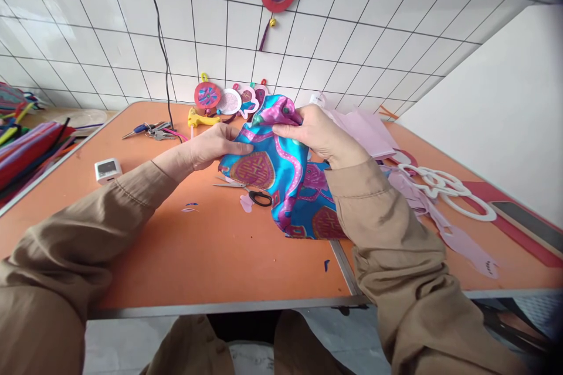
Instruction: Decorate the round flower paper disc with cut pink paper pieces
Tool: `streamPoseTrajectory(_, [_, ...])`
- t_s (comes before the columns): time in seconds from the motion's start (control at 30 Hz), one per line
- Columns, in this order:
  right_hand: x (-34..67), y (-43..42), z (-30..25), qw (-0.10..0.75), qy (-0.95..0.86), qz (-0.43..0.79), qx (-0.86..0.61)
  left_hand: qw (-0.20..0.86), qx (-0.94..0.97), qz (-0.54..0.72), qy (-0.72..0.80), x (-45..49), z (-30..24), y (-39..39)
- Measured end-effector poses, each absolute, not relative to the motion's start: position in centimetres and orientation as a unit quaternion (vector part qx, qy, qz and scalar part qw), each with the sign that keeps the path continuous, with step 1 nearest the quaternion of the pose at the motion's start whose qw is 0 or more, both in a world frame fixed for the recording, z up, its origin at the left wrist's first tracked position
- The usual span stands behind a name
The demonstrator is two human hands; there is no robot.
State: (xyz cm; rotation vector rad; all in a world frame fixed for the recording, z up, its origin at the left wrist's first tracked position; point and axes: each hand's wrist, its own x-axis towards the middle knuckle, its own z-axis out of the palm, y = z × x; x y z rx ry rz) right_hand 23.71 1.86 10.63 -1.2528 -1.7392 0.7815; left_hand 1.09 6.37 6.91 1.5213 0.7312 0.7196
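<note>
A piece of shiny blue patterned fabric (288, 158) hangs between my two hands above the orange table, its lower right part draping down to the tabletop. My left hand (215, 145) pinches its left edge, thumb on top. Higher up, my right hand (319, 129) grips a bunched pink part of the fabric between thumb and fingers. Scissors with black handles (260, 198) lie beneath the left part of the cloth, partly covered by it. Close to them rest pink paper scraps (246, 204).
Finished-looking round ornaments (207, 95) lean on the tiled wall, behind a yellow glue gun (203, 119). Keys (158, 130) and a small white device (108, 170) sit at left. White rings (470, 206), pink sheets (363, 129) and a dark phone-like slab (528, 225) lie at right.
</note>
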Motion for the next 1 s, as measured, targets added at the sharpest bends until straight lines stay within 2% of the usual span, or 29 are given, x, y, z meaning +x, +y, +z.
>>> streamPoseTrajectory(0.1, [23.42,1.44,10.77,0.411,-0.698,0.332,-0.483,0.645,0.644,0.259,0.319,1.09,7.19,5.91])
streamPoseTrajectory(0.37, [23.16,1.34,10.76,0.405,-0.676,0.354,-0.504,0.605,0.687,0.256,0.313,1.22,7.37,5.65])
streamPoseTrajectory(0.7, [23.42,1.66,10.43,0.393,-0.692,0.351,-0.493,0.633,0.684,0.215,0.294,1.22,7.11,5.53])
streamPoseTrajectory(1.0, [23.82,2.04,10.11,0.387,-0.701,0.403,-0.443,0.680,0.636,0.219,0.292,1.41,6.62,5.46])
